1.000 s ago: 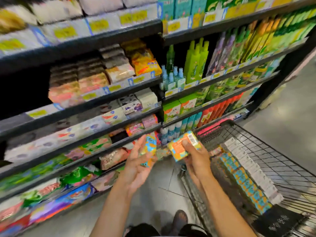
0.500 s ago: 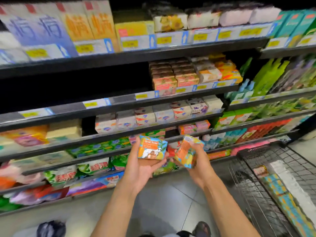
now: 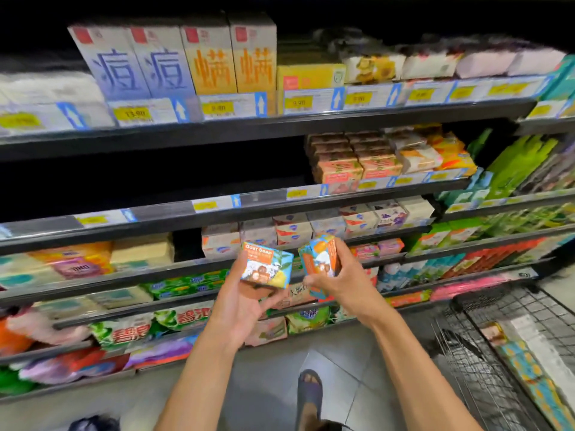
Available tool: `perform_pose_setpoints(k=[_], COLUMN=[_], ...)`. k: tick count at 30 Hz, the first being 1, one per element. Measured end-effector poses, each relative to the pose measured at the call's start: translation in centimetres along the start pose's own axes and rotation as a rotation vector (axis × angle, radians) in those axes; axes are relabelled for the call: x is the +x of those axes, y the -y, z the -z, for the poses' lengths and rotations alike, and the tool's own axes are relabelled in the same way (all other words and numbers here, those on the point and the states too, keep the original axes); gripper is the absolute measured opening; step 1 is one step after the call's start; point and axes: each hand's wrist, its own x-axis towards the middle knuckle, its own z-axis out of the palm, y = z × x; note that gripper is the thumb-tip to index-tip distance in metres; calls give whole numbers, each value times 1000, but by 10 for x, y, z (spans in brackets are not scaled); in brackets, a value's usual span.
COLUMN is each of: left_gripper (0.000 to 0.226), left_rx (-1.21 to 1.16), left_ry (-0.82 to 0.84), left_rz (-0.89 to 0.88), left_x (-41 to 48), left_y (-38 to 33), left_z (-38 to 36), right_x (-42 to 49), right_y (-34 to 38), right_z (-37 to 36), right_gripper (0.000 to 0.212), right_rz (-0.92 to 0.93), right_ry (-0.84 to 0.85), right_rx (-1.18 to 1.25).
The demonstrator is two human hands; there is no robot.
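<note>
My left hand (image 3: pixel 241 301) holds a small goat soap box (image 3: pixel 267 268), orange, blue and yellow, with its printed front facing me. My right hand (image 3: pixel 348 281) grips a second soap box (image 3: pixel 320 264) of the same kind, tilted on edge. The two boxes are side by side, almost touching, in front of the middle shelves of a shop rack. Both forearms reach up from the bottom of the view.
Black store shelves (image 3: pixel 280 209) hold soap boxes and packets with yellow price tags. A gap (image 3: pixel 186 244) shows on the shelf left of the boxes. A wire shopping cart (image 3: pixel 497 353) with more boxes stands at the lower right. A sandalled foot (image 3: pixel 309 390) is on the tiled floor.
The view has swung left from the cart toward the shelves and moved closer. Both hands have kept their boxes and raised them slightly toward the rack.
</note>
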Motion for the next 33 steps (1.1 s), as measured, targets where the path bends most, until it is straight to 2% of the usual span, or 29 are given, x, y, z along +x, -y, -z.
perform_pose_setpoints(k=[5,8,12,15,19,21,26,33], left_gripper=[50,50,52,46,46,45,39,22], left_rx=[38,63,166,200,223,241,432,499], left_ry=[-9,-39,-59,-64,-53,-63,-109,-168], left_rz=[-128,-227,-323,-380,-435,-467,-577,-655], left_x=[18,29,44,51,56,56,60,76], left_y=[-28,-43,-59,-65,-70,-75,-89,-102], left_z=[-18,-33,-52,-65,-72,-73,-70,-62], right_x=[34,54,81,99,113,119,136,170], right_y=[18,33,43,49,63,69,78,99], right_z=[13,19,37,54,70,74,73,62], right_gripper=[68,69,57,56,39,38,51,61], right_rz=[82,94,170,185,238,261,289,361], right_ry=[68,32,62,123,115,108,82,96], right_rx=[-21,6,4,7,-31,-50,-135,-408])
